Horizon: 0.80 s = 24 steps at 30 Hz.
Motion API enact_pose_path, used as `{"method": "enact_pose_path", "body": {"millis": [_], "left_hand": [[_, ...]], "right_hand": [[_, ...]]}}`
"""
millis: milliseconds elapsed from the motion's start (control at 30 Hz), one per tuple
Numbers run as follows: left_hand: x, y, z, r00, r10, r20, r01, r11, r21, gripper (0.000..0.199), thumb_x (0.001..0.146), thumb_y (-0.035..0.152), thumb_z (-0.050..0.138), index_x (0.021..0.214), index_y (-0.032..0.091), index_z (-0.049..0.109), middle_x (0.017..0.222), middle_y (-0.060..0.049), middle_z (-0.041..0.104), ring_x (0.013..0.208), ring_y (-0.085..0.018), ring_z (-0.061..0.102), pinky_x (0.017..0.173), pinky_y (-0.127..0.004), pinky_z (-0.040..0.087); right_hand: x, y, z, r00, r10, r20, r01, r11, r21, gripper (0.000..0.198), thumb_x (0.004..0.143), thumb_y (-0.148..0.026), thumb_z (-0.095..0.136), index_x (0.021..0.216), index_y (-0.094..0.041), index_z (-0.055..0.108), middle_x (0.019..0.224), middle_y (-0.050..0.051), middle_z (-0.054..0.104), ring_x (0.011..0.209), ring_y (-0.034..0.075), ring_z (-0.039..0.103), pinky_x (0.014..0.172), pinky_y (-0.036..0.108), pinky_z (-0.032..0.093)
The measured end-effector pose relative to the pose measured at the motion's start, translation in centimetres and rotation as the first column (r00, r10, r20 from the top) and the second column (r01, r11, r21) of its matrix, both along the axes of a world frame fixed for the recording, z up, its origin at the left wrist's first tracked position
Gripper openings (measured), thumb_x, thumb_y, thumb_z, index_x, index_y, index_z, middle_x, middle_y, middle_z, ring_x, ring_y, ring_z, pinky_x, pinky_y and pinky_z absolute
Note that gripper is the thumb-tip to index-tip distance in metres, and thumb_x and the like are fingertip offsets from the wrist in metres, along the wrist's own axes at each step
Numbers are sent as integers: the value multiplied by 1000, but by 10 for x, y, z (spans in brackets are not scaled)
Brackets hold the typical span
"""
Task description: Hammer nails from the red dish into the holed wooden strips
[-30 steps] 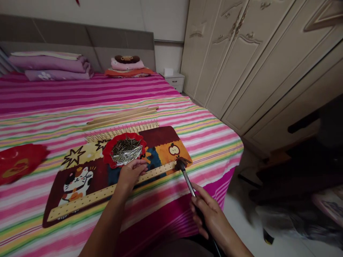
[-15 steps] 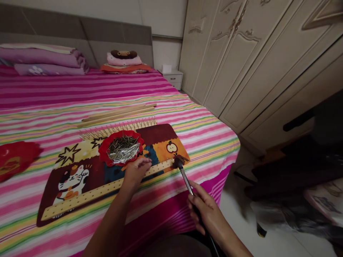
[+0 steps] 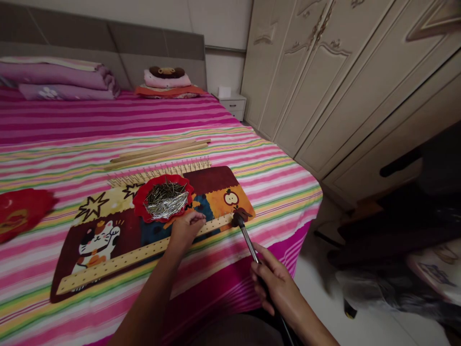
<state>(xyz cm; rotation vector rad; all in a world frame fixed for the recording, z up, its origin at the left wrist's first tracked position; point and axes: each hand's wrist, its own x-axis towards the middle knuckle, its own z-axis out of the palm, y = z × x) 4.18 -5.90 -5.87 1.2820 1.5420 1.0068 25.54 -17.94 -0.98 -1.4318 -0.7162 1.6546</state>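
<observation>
My right hand [image 3: 275, 278] is closed around a hammer [image 3: 249, 242] with a metal shaft and dark grip. Its black head touches or hovers at the right end of a pale wooden strip [image 3: 118, 262] dotted with small holes; contact cannot be told. My left hand [image 3: 185, 228] is over the strip's right half, fingertips pinched together; anything between them is too small to make out. Behind that hand sits a red scalloped dish [image 3: 139, 204] heaped with nails [image 3: 167, 199], dark and silvery. Under strip and dish lies a patterned mat [image 3: 212, 180] with a cat and an apple.
Beyond the dish lies a second strip [image 3: 196, 168] with nails standing up in it. Several bare wooden strips [image 3: 162, 153] rest farther back. A red tray [image 3: 27, 206] is at left on the striped bedspread [image 3: 273, 178]. The bed's edge drops away at right, towards a wardrobe [image 3: 306, 81].
My left hand has shifted very slightly right, its fingers curling closer together. The hammer and my right hand stay almost where they were.
</observation>
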Motion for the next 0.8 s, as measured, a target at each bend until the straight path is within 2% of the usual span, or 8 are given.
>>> {"method": "enact_pose_path", "body": {"millis": [200, 433, 600, 733, 800], "left_hand": [[-1, -4, 4, 986, -37, -165, 38, 999, 8, 23, 61, 39, 59, 72, 19, 65, 68, 0, 66, 64, -16, 58, 61, -27, 42], [2, -9, 9, 934, -55, -354, 81, 995, 57, 20, 68, 35, 54, 74, 20, 66, 71, -1, 67, 67, -16, 59, 65, -27, 42], [3, -9, 5, 925, -63, -374, 108, 989, 99, 19, 70, 33, 52, 74, 20, 66, 75, -2, 68, 70, -15, 60, 68, -27, 42], [1, -9, 3, 921, -60, -384, 99, 992, 81, 18, 71, 32, 53, 75, 20, 65, 69, 0, 64, 63, -14, 56, 62, -26, 40], [1, -9, 3, 912, -58, -405, 100, 992, 83, 16, 71, 31, 53, 72, 21, 64, 64, 1, 61, 60, -13, 54, 60, -25, 39]], "right_hand": [[-1, -1, 3, 1000, -1, 17, 1, 1000, -12, 68, 75, -33, 58, 137, -18, 34, 58, -8, 47, 34, 4, 35, 23, 11, 26], [-7, 3, 8, 994, 104, -33, -102, 993, 60, 52, 84, -32, 49, 134, -23, 39, 66, -5, 51, 37, 5, 39, 24, 11, 27], [-26, 15, 21, 982, 187, -21, -186, 980, 66, 51, 83, -29, 48, 133, -22, 40, 65, -6, 51, 36, 5, 38, 24, 12, 28], [-38, 23, 29, 981, 194, 14, -194, 973, 126, 47, 85, -26, 42, 133, -23, 42, 60, -6, 49, 37, 5, 35, 26, 11, 25], [-40, 28, 28, 971, 237, 30, -239, 965, 104, 46, 86, -24, 41, 131, -23, 43, 60, -7, 49, 35, 4, 34, 24, 11, 24]]}}
